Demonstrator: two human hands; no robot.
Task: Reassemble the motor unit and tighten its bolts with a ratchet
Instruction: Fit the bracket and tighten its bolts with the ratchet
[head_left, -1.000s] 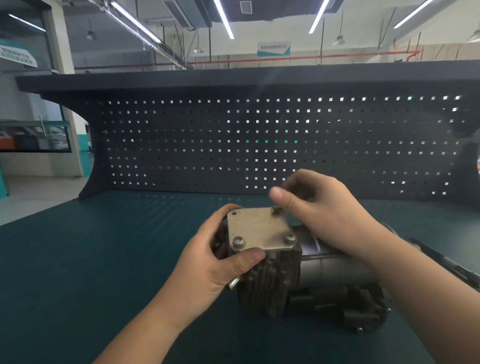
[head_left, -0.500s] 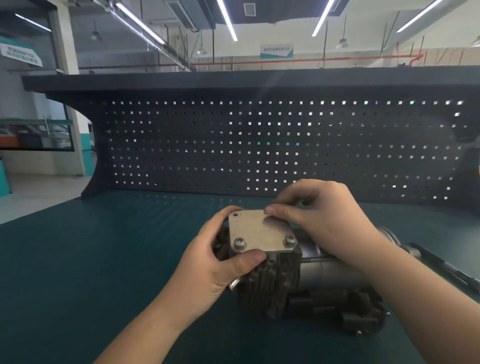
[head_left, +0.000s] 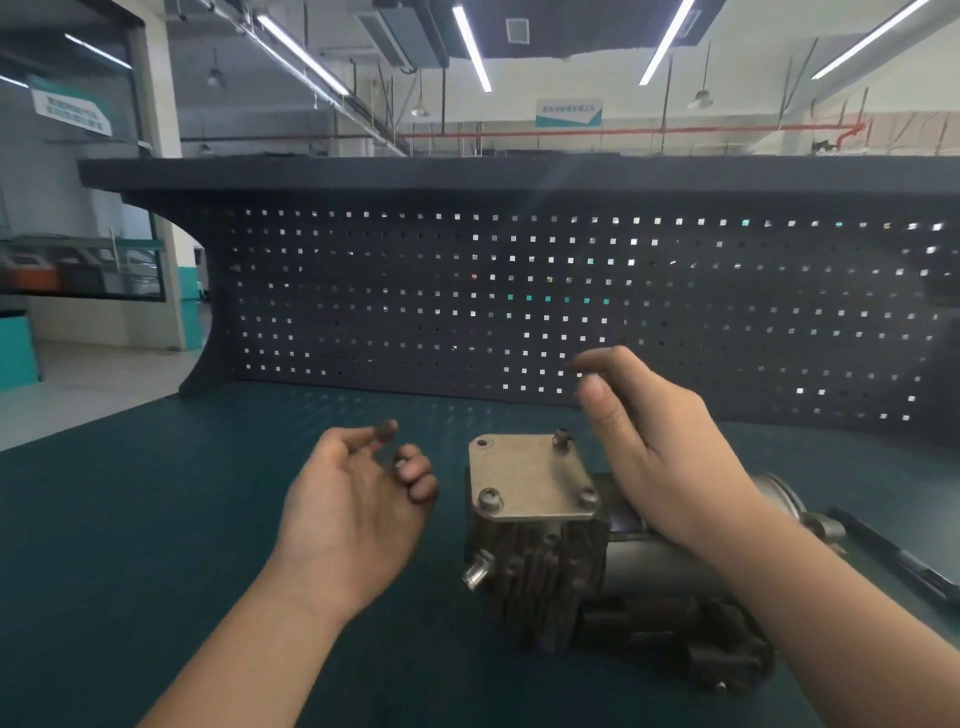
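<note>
Hovering loose and holding nothing, the left hand (head_left: 358, 499) sits just left of the motor unit (head_left: 587, 566) and the right hand (head_left: 660, 447) just above it, so I'd fill the plate's (head_left: 530, 478) one bare corner before fetching the ratchet (head_left: 893, 556) beyond the right wrist.
</note>
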